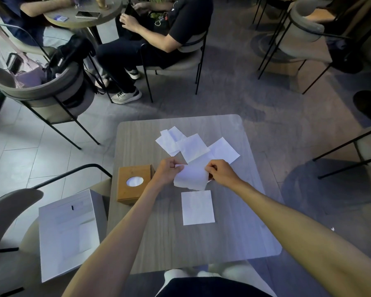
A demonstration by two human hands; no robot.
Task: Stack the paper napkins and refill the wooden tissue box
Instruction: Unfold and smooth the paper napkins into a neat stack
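Observation:
Both hands hold one white paper napkin (pixel 192 175) just above the middle of the wooden table (pixel 163 236). My left hand (pixel 167 171) pinches its left edge and my right hand (pixel 220 171) pinches its right edge, and the napkin sags and curls between them. A flat square napkin (pixel 198 207) lies on the table right below it. Several loose napkins (pixel 193 145) lie scattered and overlapping farther back. The wooden tissue box (pixel 132 183) stands left of my left hand, with white paper showing in its oval top opening.
A white paper bag (pixel 69 234) stands on a chair seat to the table's left. People sit at a round table (pixel 84 17) at the back left, with chairs and bags around them. More chairs stand at the right.

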